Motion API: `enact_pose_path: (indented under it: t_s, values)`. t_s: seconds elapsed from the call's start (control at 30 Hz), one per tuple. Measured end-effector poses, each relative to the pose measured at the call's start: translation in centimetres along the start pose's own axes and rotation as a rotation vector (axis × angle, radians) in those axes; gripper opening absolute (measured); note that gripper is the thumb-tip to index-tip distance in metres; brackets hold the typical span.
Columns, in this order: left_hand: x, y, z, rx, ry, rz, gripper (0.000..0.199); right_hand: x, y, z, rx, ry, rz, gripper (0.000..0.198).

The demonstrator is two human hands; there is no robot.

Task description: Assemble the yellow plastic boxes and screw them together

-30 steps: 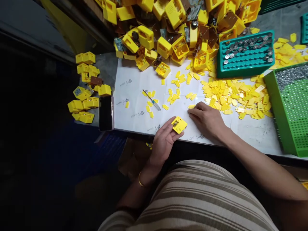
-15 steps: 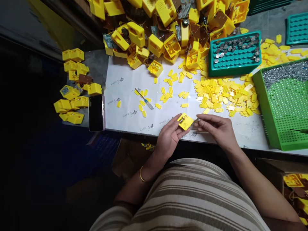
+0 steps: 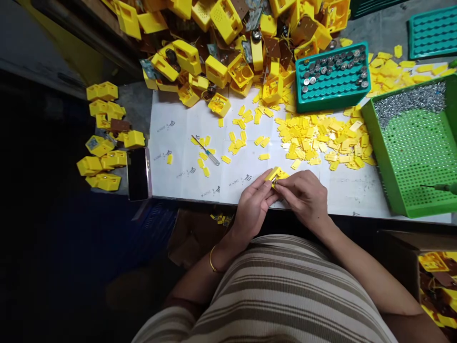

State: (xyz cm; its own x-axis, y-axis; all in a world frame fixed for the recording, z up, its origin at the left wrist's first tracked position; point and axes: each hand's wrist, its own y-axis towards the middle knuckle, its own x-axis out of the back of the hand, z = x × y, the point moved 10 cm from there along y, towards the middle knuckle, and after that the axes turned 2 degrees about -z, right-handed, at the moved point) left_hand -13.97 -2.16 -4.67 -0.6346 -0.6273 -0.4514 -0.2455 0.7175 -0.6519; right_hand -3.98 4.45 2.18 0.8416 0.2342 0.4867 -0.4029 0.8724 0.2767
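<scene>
My left hand (image 3: 251,209) is closed around a small yellow plastic case (image 3: 277,172), holding it tilted over the table's front edge. On the case's side facing me is an opening. My right hand (image 3: 307,196) is closed in a pinch at that opening, its fingertips on small shiny button cells (image 3: 274,181). Fingers partly cover the cells, so how far they sit inside cannot be told. Beyond my hands, small yellow covers (image 3: 321,138) lie in a loose heap. Behind them a teal tray (image 3: 332,103) carries many more button cells in its grooves.
A green perforated basket (image 3: 410,166) with screws (image 3: 410,102) and a screwdriver (image 3: 442,187) stands right. Another screwdriver (image 3: 210,155) lies among covers. A phone (image 3: 138,174) rests at the left edge, near yellow cases (image 3: 103,159). More cases (image 3: 217,71) pile up at the back.
My right hand has moved left, bringing the button cells from beside the case to its opening. My left hand has tilted the case. The whole view has shifted slightly.
</scene>
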Motion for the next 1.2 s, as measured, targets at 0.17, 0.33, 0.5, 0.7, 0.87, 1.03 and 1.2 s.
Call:
enact_pose_path:
  t_s: [0.17, 0.33, 0.5, 0.7, 0.87, 1.03, 1.2]
  values:
    - [0.2, -0.1, 0.1, -0.015, 0.011, -0.026, 0.036, -0.3, 0.0, 0.3, 0.02, -0.054, 0.012, 0.009]
    - [1.0, -0.3, -0.2, -0.088, 0.069, -0.075, 0.039, -0.9, 0.1, 0.2, -0.019, -0.026, 0.09, 0.006]
    - [1.3, -0.5, -0.4, -0.124, 0.117, -0.071, 0.044, -1.0, 0.1, 0.9, 0.018, -0.017, 0.098, 0.007]
    - [1.8, -0.4, -0.2, -0.151, 0.154, -0.08, 0.047, -1.5, 0.2, 0.2, -0.054, 0.075, 0.108, 0.006]
    - [2.3, -0.6, -0.2, -0.241, 0.274, -0.044, 0.048, -1.9, 0.2, -0.3, -0.098, 0.121, 0.157, 0.006]
    - [2.0, -1.0, -0.8, -0.338, 0.348, 0.025, 0.049, -1.9, 0.3, -0.2, -0.14, 0.193, 0.2, 0.008]
    - [1.2, -1.9, -2.1, -0.419, 0.473, 0.067, 0.045, -1.2, 0.6, -2.4, -0.376, 0.322, 0.148, 0.028]
